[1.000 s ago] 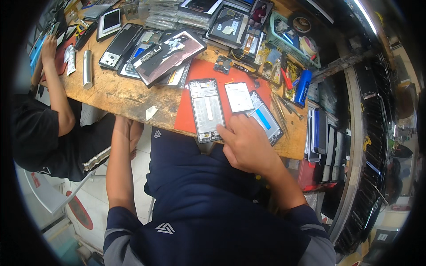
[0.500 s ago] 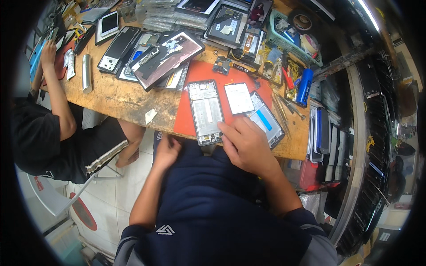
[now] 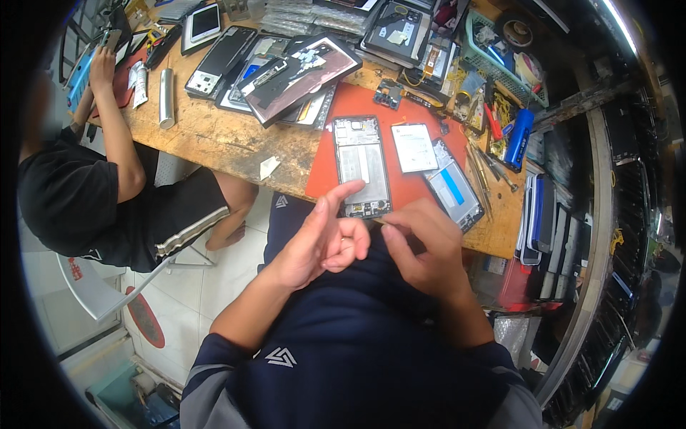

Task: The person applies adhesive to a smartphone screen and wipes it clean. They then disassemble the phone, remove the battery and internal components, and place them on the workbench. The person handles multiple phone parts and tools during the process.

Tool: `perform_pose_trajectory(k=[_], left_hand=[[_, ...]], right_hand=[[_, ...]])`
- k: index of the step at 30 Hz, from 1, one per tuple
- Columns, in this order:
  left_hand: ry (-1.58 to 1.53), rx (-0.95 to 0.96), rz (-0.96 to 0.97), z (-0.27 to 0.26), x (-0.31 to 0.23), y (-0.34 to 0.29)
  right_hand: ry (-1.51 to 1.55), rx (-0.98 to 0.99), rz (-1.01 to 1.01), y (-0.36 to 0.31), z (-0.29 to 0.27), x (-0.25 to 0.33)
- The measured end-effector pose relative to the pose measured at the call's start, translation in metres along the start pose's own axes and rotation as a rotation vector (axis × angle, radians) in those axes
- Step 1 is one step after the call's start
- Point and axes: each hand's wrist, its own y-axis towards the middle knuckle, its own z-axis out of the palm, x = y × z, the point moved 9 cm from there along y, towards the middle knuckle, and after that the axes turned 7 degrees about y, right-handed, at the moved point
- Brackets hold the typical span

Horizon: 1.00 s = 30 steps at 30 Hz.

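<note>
My left hand (image 3: 321, 242) is raised in front of the table's near edge, index finger stretched out and the others loosely curled, holding nothing that I can see. Beside it, my right hand (image 3: 431, 247) pinches thumb and forefinger together at a tiny light sliver, too small to name. Just beyond both hands, an opened phone frame (image 3: 364, 166) lies on the red mat (image 3: 323, 161), its near end partly covered by my left fingers. Right of it lie a white phone battery (image 3: 414, 147) and another phone part (image 3: 454, 191) with a blue strip.
Stacked phone parts (image 3: 300, 75) lie at the back. Tweezers and screwdrivers (image 3: 486, 171), a blue cylinder (image 3: 519, 136) and a green basket (image 3: 493, 57) stand on the right. A co-worker (image 3: 93, 171) sits at the left, near a silver tube (image 3: 166, 100).
My left hand has come up from below the table edge toward my right. My right hand has drawn back off the phone frame and pinched its fingers. The view has shifted.
</note>
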Motion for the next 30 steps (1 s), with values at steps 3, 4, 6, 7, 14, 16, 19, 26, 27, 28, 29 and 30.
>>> perform_pose_trajectory(k=[3,4,6,7,14,16,19,26,27,28,29,30], left_hand=[[0.079,0.028,-0.022,0.015,0.001,0.012],[0.109,0.021,-0.020,0.017,0.003,0.014],[0.184,0.004,0.011,0.019,0.006,0.016],[0.145,0.002,-0.022,0.015,0.008,0.015],[0.376,-0.247,0.155,-0.014,-0.014,0.000],[0.299,-0.253,0.158,-0.012,-0.015,-0.005],[0.288,-0.253,0.181,-0.007,-0.015,-0.008],[0.271,-0.256,0.191,-0.005,-0.012,-0.007],[0.273,-0.255,0.193,-0.005,-0.012,-0.006],[0.277,-0.255,0.198,-0.004,-0.013,-0.006],[0.281,-0.255,0.204,-0.003,-0.013,-0.006],[0.285,-0.257,0.209,-0.003,-0.014,-0.006]], right_hand=[[0.133,0.063,0.083,-0.004,0.011,0.003],[0.137,0.077,0.065,-0.004,0.014,0.005],[0.155,0.104,0.021,-0.005,0.019,0.008],[0.199,0.080,0.076,-0.006,0.016,0.003],[0.630,-0.224,0.491,-0.017,-0.008,-0.037],[0.612,-0.205,0.475,-0.014,-0.008,-0.035],[0.611,-0.197,0.477,-0.014,-0.003,-0.035],[0.625,-0.200,0.486,-0.021,0.001,-0.036],[0.622,-0.203,0.488,-0.021,0.000,-0.036],[0.619,-0.206,0.490,-0.021,0.000,-0.036],[0.616,-0.207,0.491,-0.021,0.000,-0.036],[0.610,-0.208,0.488,-0.021,0.000,-0.036]])
